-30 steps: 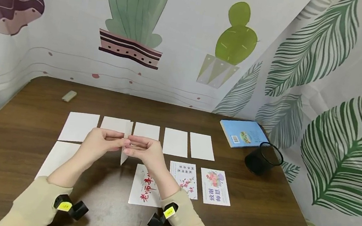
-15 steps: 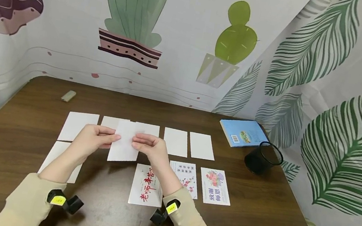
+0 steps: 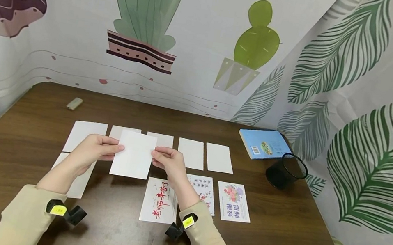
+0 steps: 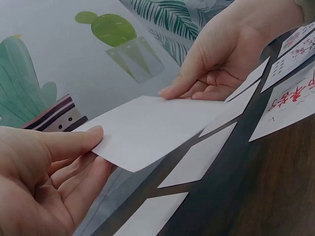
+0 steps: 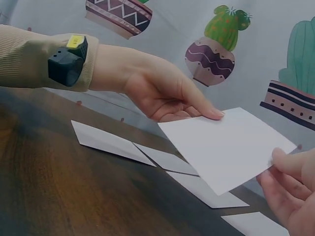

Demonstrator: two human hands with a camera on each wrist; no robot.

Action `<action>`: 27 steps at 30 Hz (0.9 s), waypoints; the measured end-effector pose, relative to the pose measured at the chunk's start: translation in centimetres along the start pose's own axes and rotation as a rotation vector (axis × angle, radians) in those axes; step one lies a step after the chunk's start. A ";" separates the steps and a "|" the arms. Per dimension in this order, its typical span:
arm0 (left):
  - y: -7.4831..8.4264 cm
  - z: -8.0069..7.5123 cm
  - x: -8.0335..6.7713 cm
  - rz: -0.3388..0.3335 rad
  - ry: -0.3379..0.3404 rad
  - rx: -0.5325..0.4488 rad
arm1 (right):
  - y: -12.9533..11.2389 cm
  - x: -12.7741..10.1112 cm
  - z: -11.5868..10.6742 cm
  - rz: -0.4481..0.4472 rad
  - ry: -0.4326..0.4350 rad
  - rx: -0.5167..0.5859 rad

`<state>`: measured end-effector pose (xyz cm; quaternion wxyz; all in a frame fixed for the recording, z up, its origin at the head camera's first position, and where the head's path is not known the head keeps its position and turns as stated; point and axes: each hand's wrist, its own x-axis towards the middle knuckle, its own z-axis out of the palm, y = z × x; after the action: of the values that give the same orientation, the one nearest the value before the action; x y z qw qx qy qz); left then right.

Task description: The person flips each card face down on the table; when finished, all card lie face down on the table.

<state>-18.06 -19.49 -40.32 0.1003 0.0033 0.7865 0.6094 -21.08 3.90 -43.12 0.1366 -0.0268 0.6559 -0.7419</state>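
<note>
A blank white card (image 3: 134, 155) is held up above the table by both hands, its plain face toward the head camera. My left hand (image 3: 93, 151) pinches its left edge between thumb and fingers. On the opposite edge, my right hand (image 3: 171, 163) pinches it the same way. Both wrist views show the thumbs lying on the card's upper face. Below my right hand lies a card with red writing (image 3: 156, 204). A card with red blossoms (image 3: 206, 186) is partly covered by the right wrist, and a flower bouquet card (image 3: 233, 202) lies to its right.
Several blank white cards lie in a back row, including a far-left card (image 3: 82, 136) and a right-end card (image 3: 219, 158). Another blank card (image 3: 81, 182) lies by the left forearm. A blue book (image 3: 264, 144), a black mesh cup (image 3: 284, 172) and a small pale block (image 3: 74, 103) stand farther back.
The card, seen edge-on a second ago, has turned to show its flat blank face. My hands have moved apart to its left and right edges.
</note>
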 end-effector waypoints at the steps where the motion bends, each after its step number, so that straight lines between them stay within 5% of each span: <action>1: -0.1 0.0 0.1 -0.003 -0.008 -0.006 | 0.0 -0.1 0.1 0.001 -0.002 0.000; 17: -1.9 -3.3 0.0 -0.147 -0.073 0.123 | 1.3 -0.7 1.7 0.129 -0.057 -0.171; 27: -2.8 -3.2 0.1 -0.274 -0.033 0.147 | 1.8 -1.4 2.8 0.155 -0.065 -0.275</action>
<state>-18.34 -23.28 -42.20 0.1949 -0.0864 0.8204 0.5305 -18.84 1.31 -44.26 0.2097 -0.0185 0.7467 -0.6310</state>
